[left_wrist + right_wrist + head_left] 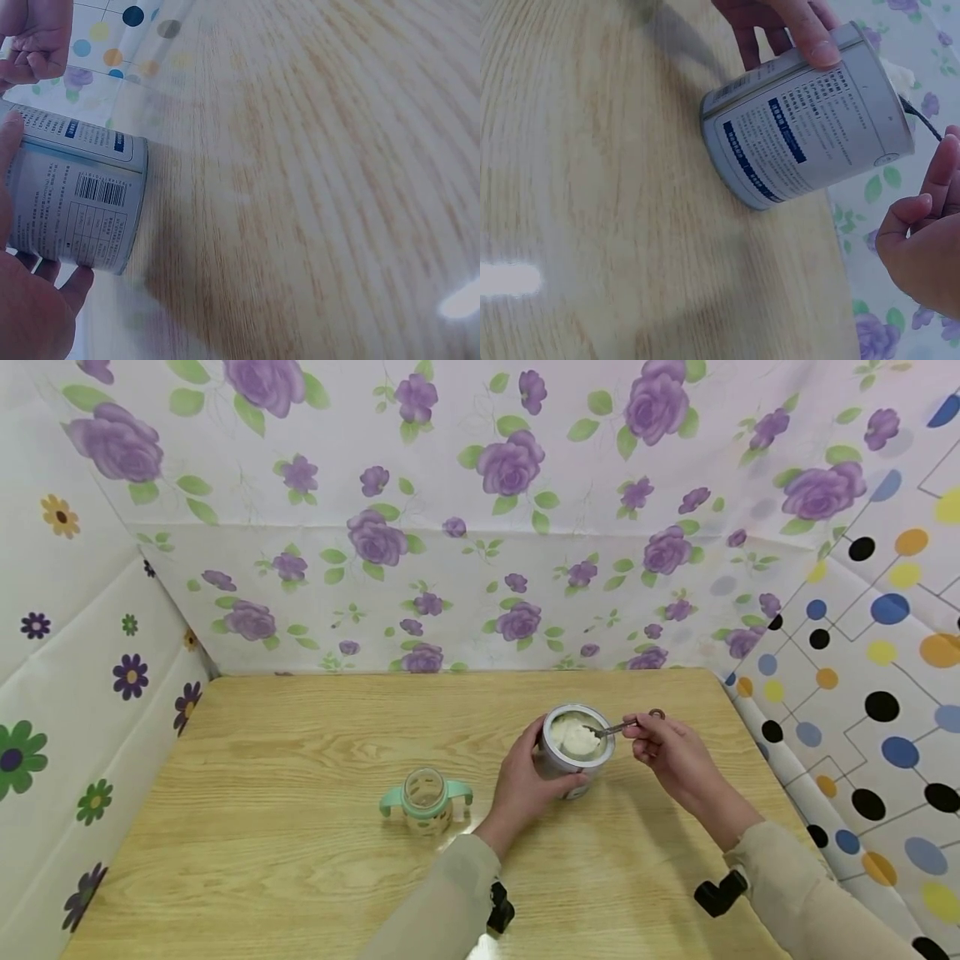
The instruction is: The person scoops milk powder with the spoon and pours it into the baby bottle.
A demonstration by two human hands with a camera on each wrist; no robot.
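A round tin can (557,766) of white powder (576,737), its top uncovered, is at the table's right side. My left hand (522,783) grips the can from its left, thumb across the near side. In the left wrist view, a barcode and printed table show on the can (90,199). My right hand (677,762) pinches the handle of a metal spoon (617,727) whose bowl end is in the powder at the can's mouth. The right wrist view shows this hand (930,225) beside the rim, with the spoon's dark shaft (924,120) partly visible.
A clear baby bottle (429,817) with a mint-green two-handled collar stands uncapped left of the can. Wood-grain table (300,743) lies beneath. Flowered cloth (450,585) hangs behind, and dotted cloth (847,693) borders the right side.
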